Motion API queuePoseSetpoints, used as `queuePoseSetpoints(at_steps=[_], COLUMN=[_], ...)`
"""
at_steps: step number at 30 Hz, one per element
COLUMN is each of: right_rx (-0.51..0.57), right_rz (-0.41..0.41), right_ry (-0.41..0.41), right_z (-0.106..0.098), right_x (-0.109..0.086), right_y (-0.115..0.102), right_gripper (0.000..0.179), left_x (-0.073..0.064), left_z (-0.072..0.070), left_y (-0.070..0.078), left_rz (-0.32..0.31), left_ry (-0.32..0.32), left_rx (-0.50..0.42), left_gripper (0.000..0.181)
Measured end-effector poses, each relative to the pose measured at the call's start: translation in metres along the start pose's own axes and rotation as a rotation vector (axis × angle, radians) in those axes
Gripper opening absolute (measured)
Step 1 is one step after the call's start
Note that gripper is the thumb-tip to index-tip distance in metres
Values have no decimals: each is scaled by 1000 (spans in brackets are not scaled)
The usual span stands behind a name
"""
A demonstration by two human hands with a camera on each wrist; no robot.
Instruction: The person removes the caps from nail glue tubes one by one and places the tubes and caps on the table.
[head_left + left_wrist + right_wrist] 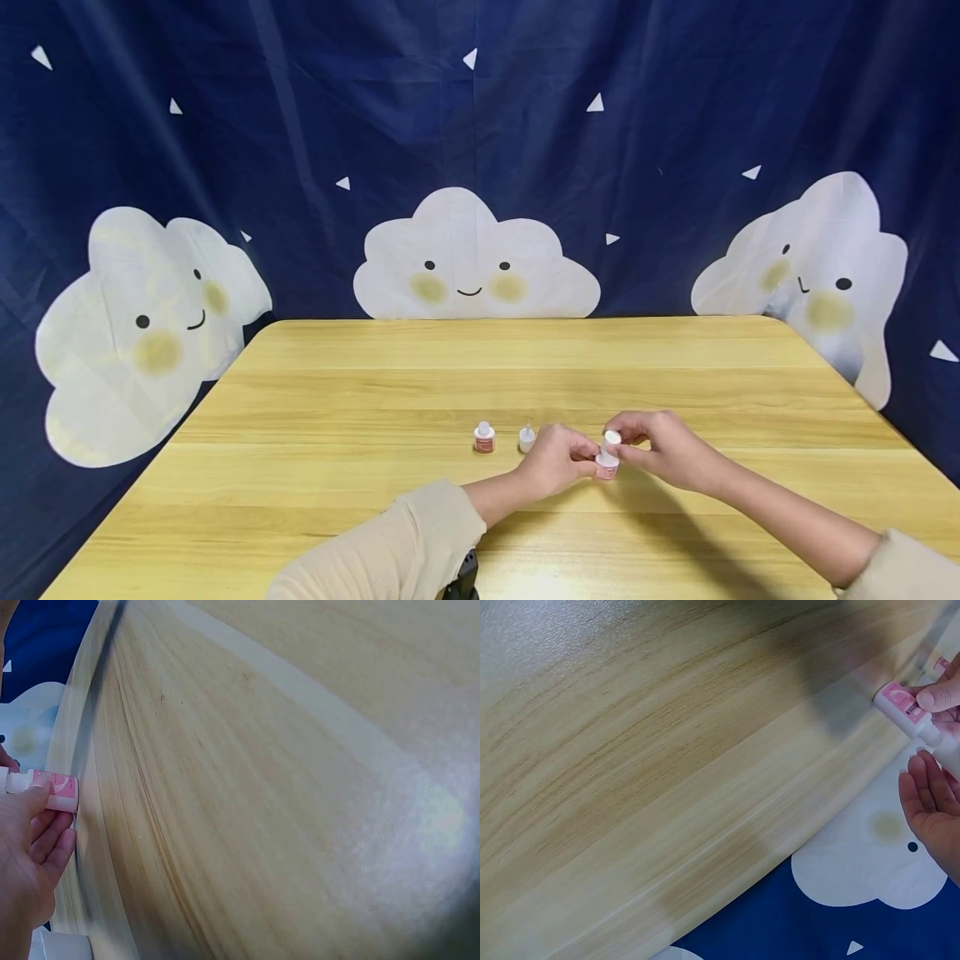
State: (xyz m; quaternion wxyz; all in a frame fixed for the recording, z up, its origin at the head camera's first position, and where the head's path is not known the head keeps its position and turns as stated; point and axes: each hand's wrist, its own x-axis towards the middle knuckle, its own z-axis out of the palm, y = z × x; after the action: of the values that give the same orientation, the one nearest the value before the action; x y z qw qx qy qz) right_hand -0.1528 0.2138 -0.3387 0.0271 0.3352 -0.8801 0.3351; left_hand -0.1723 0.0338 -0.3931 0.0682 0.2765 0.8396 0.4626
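My left hand point(555, 462) pinches a small white bottle with a pink label point(607, 472) between thumb and fingers, low over the table. At the bottle's top, my right hand point(663, 450) grips its white cap point(612, 438). Part of the bottle's neck shows below that cap in the right wrist view, where the bottle point(901, 705) appears tilted by the camera angle. Just left of my left hand, a loose white cap point(527, 440) lies upturned with a thin stem pointing up. Farther left stands a second small bottle point(484, 439) with a reddish label, its pale narrow top uncovered.
The wooden table point(337, 467) runs back to a dark blue curtain point(450, 108) printed with white clouds and triangles. Beneath my left sleeve point(405, 533) a black device point(463, 579) shows at the wrist.
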Motion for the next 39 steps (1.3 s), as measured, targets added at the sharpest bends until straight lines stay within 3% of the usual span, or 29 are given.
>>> queuePoseSetpoints(at_steps=[17,39], right_rx=[12,13], right_rz=[49,58], right_ry=[10,11], right_z=[-3,-9], right_x=[1,2], right_y=[-2,-2], right_gripper=[8,14], left_x=[0,1], left_z=[1,1], left_y=[-1,0], left_rz=[14,-19], left_ry=[-9,-2], left_rx=[-42,-59], left_gripper=[15,13])
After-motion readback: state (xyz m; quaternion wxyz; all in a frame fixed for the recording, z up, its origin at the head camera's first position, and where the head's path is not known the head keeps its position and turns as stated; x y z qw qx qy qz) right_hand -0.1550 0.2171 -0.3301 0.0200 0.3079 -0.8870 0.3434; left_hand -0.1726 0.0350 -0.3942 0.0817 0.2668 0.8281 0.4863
